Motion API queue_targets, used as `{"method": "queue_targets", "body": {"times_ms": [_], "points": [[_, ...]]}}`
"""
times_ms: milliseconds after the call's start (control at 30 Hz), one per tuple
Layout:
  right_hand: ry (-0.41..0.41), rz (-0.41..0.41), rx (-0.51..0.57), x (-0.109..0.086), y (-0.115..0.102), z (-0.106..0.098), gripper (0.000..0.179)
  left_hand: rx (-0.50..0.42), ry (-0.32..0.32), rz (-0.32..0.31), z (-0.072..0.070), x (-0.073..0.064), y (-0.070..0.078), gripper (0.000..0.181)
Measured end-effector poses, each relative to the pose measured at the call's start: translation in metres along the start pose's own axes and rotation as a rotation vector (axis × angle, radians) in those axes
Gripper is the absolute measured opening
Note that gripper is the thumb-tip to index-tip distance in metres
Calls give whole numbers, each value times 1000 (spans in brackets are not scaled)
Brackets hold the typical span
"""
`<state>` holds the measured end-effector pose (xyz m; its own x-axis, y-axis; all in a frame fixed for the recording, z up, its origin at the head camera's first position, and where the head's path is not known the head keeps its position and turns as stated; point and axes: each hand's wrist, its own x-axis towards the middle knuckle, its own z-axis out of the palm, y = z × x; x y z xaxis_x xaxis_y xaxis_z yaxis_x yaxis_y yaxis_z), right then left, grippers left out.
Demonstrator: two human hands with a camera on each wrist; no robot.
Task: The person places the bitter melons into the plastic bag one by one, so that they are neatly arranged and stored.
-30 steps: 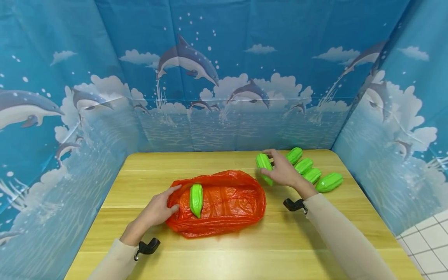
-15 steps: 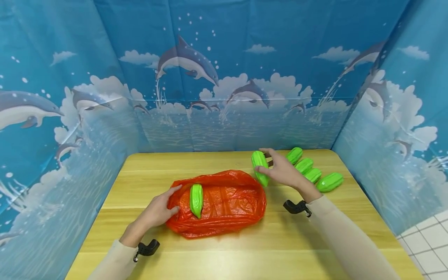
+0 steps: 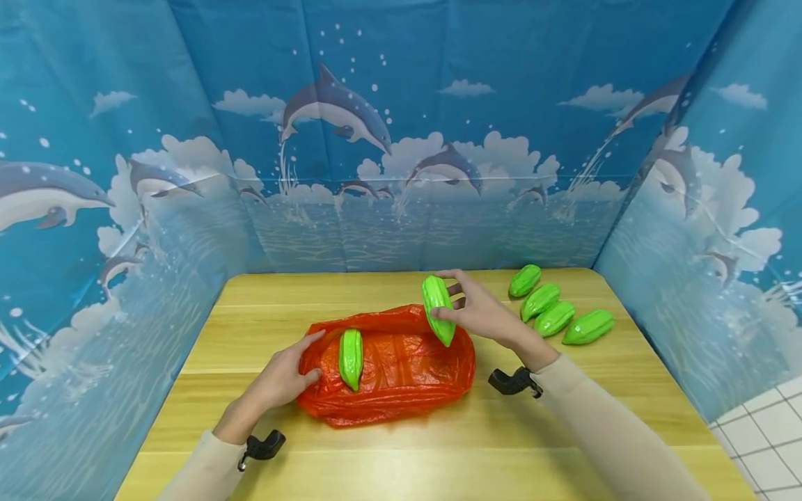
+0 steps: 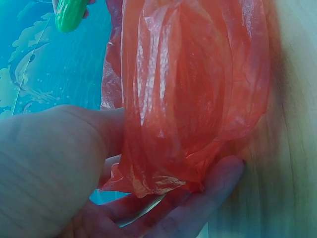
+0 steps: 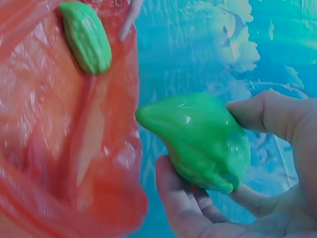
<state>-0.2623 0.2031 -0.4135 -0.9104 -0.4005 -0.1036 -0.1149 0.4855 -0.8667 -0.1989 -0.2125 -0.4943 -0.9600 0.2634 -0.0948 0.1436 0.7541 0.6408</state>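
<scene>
In the head view a red plastic bag [image 3: 397, 400] lies spread on the wooden table, its mouth facing up. One green ridged toy gourd [image 3: 351, 358] sits inside at the left. My left hand [image 3: 283, 374] holds the bag's left end; the left wrist view shows the red film [image 4: 173, 89] between thumb and fingers. My right hand [image 3: 481, 309] grips another green toy gourd [image 3: 437, 306] above the bag's right end, its pointed tip downward. In the right wrist view, thumb and fingers pinch this gourd [image 5: 198, 139] from both sides.
Several more green toy gourds [image 3: 554, 319] lie at the table's back right. Dolphin-print curtains [image 3: 413, 229] stand along the back and both sides. Bare wood [image 3: 401, 463] shows in front of the bag.
My right hand has moved left with its gourd, from beside the bag's right end to above it. The left hand and the bag have stayed put.
</scene>
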Motion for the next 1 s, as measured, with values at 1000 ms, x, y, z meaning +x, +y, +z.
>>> {"method": "queue_targets", "body": {"times_ms": [1000], "points": [[-141, 12, -55, 14, -11, 38, 81, 6, 4, 20, 1, 3, -2, 80]]}}
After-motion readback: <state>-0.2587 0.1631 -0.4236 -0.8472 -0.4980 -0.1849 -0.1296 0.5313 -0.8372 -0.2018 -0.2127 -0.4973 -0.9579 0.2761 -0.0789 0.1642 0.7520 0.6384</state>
